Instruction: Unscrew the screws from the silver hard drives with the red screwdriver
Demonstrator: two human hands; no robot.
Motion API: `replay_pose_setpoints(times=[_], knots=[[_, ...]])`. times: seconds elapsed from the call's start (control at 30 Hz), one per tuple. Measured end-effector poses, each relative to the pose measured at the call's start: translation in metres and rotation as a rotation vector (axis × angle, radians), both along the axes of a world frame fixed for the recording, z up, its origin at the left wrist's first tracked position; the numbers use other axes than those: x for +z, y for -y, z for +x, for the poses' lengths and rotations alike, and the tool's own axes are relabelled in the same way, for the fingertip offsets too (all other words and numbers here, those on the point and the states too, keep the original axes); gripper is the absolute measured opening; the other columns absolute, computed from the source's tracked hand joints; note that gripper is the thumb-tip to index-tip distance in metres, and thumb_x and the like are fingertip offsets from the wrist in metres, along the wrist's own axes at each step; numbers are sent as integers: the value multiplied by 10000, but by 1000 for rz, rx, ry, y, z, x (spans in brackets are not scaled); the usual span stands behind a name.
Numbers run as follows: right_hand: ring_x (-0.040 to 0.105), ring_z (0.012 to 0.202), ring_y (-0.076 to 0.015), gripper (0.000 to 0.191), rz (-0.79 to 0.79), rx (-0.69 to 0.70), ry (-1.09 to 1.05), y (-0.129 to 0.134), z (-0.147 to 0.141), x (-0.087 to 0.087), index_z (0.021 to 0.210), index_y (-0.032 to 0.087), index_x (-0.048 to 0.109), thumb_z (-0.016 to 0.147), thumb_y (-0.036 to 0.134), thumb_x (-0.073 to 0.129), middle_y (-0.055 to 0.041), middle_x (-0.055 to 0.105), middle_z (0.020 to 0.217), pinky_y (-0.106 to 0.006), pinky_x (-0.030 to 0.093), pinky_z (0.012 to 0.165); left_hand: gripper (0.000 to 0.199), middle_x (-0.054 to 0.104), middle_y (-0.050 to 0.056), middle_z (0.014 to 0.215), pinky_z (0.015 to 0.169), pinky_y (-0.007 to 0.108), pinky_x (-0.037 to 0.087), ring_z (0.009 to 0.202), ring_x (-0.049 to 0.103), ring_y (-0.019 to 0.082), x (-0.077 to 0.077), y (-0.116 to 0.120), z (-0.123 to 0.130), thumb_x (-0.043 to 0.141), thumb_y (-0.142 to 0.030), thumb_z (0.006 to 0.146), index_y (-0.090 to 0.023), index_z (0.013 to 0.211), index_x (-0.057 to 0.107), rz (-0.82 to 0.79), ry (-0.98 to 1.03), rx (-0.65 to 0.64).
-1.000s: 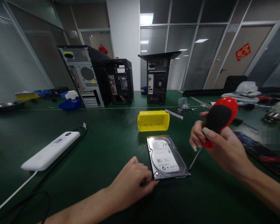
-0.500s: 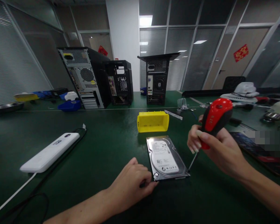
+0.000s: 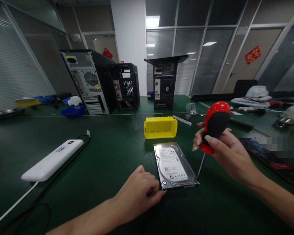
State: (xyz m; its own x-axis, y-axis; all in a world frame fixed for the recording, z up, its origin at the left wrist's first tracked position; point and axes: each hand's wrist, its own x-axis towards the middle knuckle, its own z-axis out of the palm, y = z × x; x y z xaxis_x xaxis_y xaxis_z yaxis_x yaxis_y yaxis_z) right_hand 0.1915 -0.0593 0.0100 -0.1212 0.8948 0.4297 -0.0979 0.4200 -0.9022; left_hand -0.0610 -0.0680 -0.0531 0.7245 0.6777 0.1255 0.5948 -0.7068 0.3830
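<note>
A silver hard drive [image 3: 172, 164] with a white label lies flat on the green table [image 3: 107, 140]. At its near right corner rests the tip of a red and black screwdriver [image 3: 217, 122], its handle held up in my right hand [image 3: 227, 153]. The shaft leans slightly to the right. My left hand [image 3: 142, 189] is at the drive's near left corner, its fingers curled and the thumb touching the near edge. Whether the left fingers pinch the drive or only press on it is hard to make out.
Behind the drive sits a yellow bin [image 3: 160, 128]. A white power bank [image 3: 52, 160] with cables lies at the left, a phone [image 3: 269, 158] at the right. Computer cases [image 3: 90, 81] stand at the back, with a blue tray [image 3: 73, 111] beside them.
The screwdriver handle has turned and tilted left, more upright, and my right hand has shifted slightly left with it. The drive and my left hand have stayed in place.
</note>
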Motion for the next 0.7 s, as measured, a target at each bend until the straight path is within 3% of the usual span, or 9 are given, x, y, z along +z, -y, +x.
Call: replay_pose_setpoints(times=[0.13, 0.23, 0.4, 0.53, 0.7], knots=[[610, 633, -134, 204, -18, -30, 23, -2, 2, -3, 955, 244, 544, 818, 321, 673, 30, 618, 726, -278, 533, 633, 291, 514, -67, 617, 686, 275, 250, 580, 434, 85, 0, 1, 1, 580, -245, 884, -154, 627, 477, -9, -8, 0], [542, 541, -115, 224, -37, 41, 17, -3, 2, -3, 1053, 257, 526, 866, 346, 612, 60, 536, 622, -267, 519, 568, 290, 514, -68, 616, 687, 276, 250, 576, 429, 85, 0, 1, 1, 576, -246, 884, -155, 627, 476, -4, -6, 4], [543, 686, -137, 373, -70, 128, -3, 0, 1, 0, 1270, 261, 470, 927, 408, 482, 8, 546, 781, -282, 529, 646, 299, 504, -71, 609, 686, 276, 252, 570, 424, 84, -1, 0, 1, 567, -251, 891, -155, 624, 473, -17, -8, 2], [596, 779, -142, 324, -48, 116, 14, 1, 2, 3, 1217, 261, 533, 909, 360, 528, -7, 588, 877, -278, 523, 734, 300, 499, -72, 610, 687, 274, 255, 569, 419, 84, 0, 0, 0, 562, -255, 895, -156, 627, 471, -25, -5, -3], [632, 768, -134, 271, -15, 60, 47, -2, 4, 2, 1109, 272, 570, 850, 326, 632, 10, 646, 873, -273, 529, 733, 292, 505, -69, 613, 688, 275, 256, 572, 422, 86, 1, 0, 0, 566, -244, 889, -157, 626, 474, -16, 3, -2]])
